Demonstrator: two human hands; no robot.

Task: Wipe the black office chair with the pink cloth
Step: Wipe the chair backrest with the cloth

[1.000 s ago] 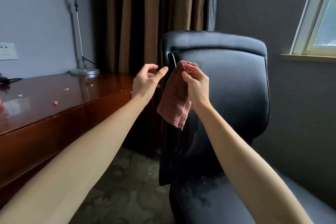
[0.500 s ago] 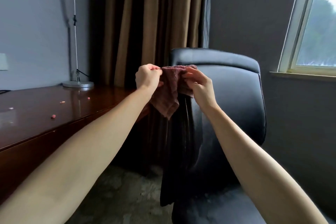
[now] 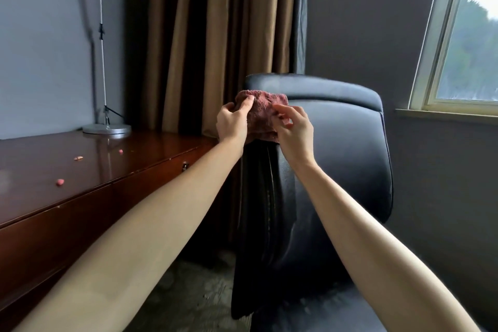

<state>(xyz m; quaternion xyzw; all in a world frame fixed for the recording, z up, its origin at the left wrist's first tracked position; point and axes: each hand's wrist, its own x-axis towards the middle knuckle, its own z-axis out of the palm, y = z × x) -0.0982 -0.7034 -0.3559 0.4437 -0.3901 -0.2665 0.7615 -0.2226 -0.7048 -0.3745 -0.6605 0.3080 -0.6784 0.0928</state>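
The black office chair [image 3: 336, 159] stands in front of me with its leather backrest facing me and its seat at the bottom right. A pink cloth [image 3: 262, 110] is bunched up in front of the backrest's upper left corner. My left hand [image 3: 233, 122] grips the cloth's left side with the fingers curled over its top. My right hand [image 3: 295, 129] pinches the cloth's right edge between thumb and fingers. The cloth's lower part is hidden behind both hands.
A dark wooden desk [image 3: 89, 170] runs along the left, with small pink crumbs [image 3: 60, 182] and a lamp stand base [image 3: 106, 129] on it. Brown curtains [image 3: 215, 35] hang behind the chair. A window [image 3: 463, 35] is at the right. Carpet lies below.
The left hand went from open and apart to gripping the cloth. Both hands folded the hanging cloth into a compact bundle and raised it toward the backrest's top corner.
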